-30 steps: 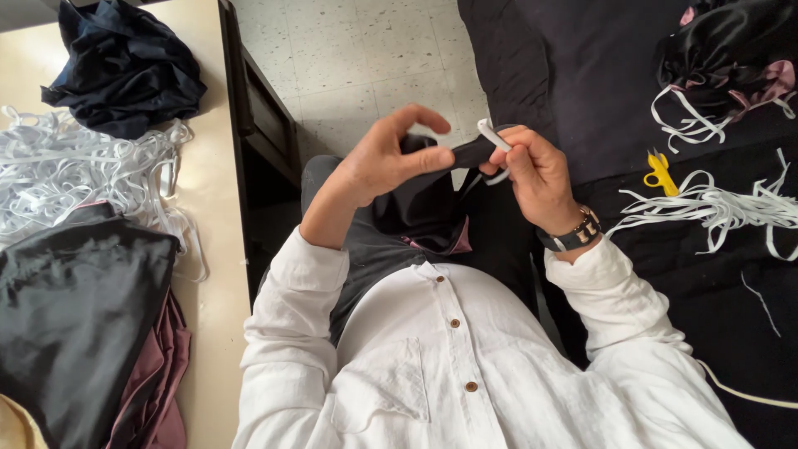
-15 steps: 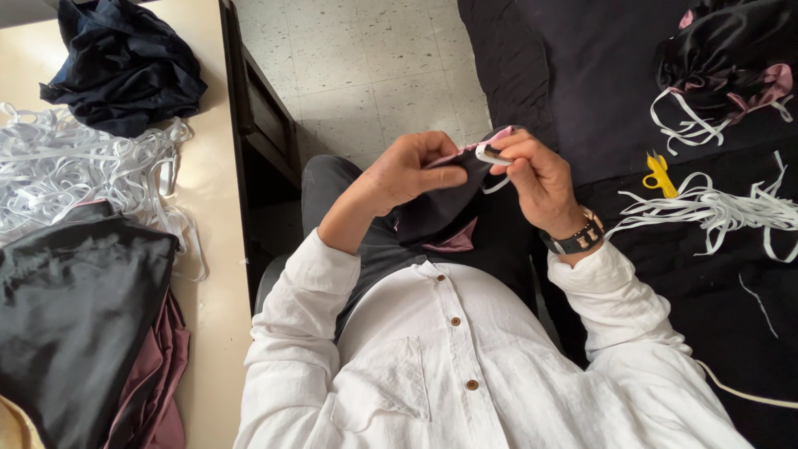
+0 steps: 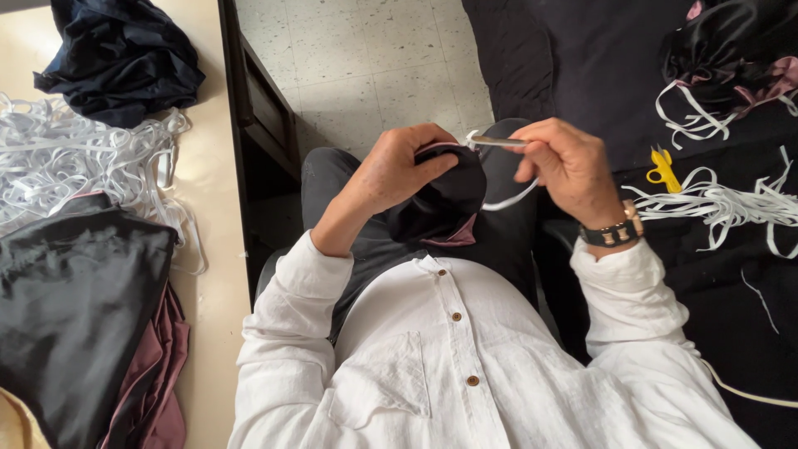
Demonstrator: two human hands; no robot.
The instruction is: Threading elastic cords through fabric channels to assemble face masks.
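the small black satin fabric piece with a maroon edge (image 3: 445, 204) sits over the lap, bunched inside the left hand (image 3: 397, 170) – grip curled tight around it. just right, the right hand (image 3: 569, 166) pinches a thin metal bodkin-like tool (image 3: 497, 141) trailing white elastic band (image 3: 509, 199) – fingers pressed together.

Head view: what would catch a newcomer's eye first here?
At centre, the left hand grips a bunched black fabric piece over the lap, while the right hand pinches a slim metal tool tied to a white elastic strip. On the left table lies a heap of white elastic; small yellow scissors sit on dark cloth at right.
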